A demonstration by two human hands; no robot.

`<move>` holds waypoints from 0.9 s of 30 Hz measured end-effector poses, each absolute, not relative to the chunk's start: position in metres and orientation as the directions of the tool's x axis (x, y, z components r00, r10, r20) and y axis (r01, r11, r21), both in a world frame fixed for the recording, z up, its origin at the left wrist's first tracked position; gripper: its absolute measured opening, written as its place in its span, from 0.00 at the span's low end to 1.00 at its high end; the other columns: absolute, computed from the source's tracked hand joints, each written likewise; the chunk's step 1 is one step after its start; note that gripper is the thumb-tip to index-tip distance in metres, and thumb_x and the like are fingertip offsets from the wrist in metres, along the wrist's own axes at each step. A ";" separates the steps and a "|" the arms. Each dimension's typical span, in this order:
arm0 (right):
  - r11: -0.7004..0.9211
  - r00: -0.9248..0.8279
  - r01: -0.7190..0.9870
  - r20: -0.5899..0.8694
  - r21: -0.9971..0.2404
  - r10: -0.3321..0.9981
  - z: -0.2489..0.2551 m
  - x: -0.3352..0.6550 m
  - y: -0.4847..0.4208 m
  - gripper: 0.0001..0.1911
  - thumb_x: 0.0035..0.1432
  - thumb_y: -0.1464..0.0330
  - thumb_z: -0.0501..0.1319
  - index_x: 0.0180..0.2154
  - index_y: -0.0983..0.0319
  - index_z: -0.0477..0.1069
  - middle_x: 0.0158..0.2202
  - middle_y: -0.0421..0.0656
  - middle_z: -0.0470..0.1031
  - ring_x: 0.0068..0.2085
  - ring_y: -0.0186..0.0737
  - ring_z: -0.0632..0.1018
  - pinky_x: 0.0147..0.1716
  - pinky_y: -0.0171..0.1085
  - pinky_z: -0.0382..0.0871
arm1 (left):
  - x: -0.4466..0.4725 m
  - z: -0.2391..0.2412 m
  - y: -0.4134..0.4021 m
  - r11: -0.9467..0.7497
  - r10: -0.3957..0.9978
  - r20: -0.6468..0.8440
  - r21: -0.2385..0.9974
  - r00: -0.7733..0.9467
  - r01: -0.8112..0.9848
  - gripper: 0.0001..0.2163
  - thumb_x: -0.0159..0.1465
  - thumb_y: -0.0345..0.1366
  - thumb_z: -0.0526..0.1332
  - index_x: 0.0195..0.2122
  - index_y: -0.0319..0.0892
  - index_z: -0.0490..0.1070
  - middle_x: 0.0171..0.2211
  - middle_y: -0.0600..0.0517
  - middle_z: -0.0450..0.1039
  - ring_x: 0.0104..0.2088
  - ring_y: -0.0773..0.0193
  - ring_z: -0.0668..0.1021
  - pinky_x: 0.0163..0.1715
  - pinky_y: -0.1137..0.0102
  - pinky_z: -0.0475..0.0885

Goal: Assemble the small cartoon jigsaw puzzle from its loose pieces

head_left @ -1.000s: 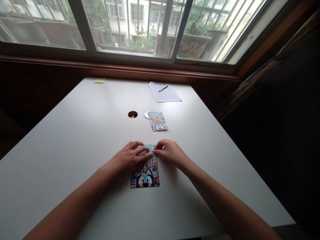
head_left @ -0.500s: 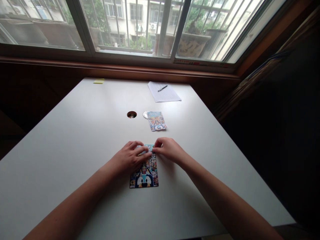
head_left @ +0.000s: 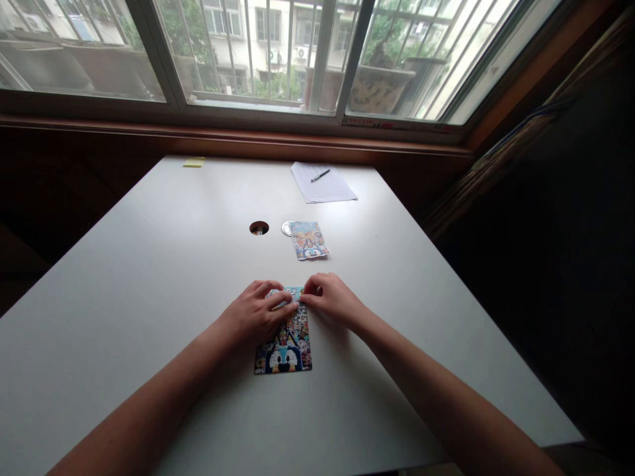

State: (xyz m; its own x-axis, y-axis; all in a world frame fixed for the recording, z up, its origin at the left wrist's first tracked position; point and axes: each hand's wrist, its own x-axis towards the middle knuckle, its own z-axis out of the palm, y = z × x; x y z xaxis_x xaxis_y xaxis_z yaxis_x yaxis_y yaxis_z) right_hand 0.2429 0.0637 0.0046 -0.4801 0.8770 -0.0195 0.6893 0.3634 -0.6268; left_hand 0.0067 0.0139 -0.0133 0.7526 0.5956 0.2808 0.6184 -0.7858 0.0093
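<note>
A small jigsaw puzzle (head_left: 284, 358) lies flat on the white table, with a blue cartoon dog's face near its lower edge and many tiny figures above. My left hand (head_left: 255, 307) rests over its upper left part, fingers spread and lying on the surface. At the upper right edge, my right hand (head_left: 327, 295) pinches thumb and forefinger together on a puzzle piece; whether it is loose or set in the puzzle I cannot tell. Parts of the puzzle's top are hidden under my left fingers. Beyond my hands lies a paper picture (head_left: 309, 239) with a matching design.
A round silvery disc (head_left: 286, 229) is partly under the picture. Left of it is a cable hole (head_left: 258, 228) in the table. Farther back are paper sheets (head_left: 330, 192) with a pen (head_left: 320, 176) on top, and yellow sticky notes (head_left: 193, 162). A window (head_left: 258, 53) is behind.
The whole view has shifted slightly. Both hands keep nearly the same places on the puzzle, and my right fingertips have moved only a little at its edge.
</note>
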 end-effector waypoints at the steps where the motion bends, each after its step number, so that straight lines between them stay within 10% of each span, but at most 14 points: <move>1: 0.365 -0.489 0.680 -0.022 -0.636 0.872 0.005 0.244 0.064 0.05 0.56 0.66 0.68 0.30 0.60 0.76 0.33 0.42 0.77 0.39 0.42 0.74 0.38 0.37 0.65 | 0.006 -0.014 0.014 -0.785 0.598 0.279 0.013 0.751 0.620 0.16 0.70 0.35 0.57 0.59 0.49 0.67 0.55 0.50 0.72 0.56 0.51 0.67 0.53 0.56 0.65; 27: 0.345 -0.441 0.701 0.002 -0.624 0.898 -0.006 0.241 0.063 0.07 0.56 0.64 0.68 0.30 0.60 0.74 0.32 0.41 0.75 0.38 0.42 0.72 0.37 0.38 0.62 | 0.004 -0.018 0.016 -0.774 0.628 0.296 0.132 0.720 0.620 0.16 0.71 0.36 0.56 0.58 0.51 0.68 0.55 0.51 0.73 0.54 0.53 0.69 0.53 0.56 0.68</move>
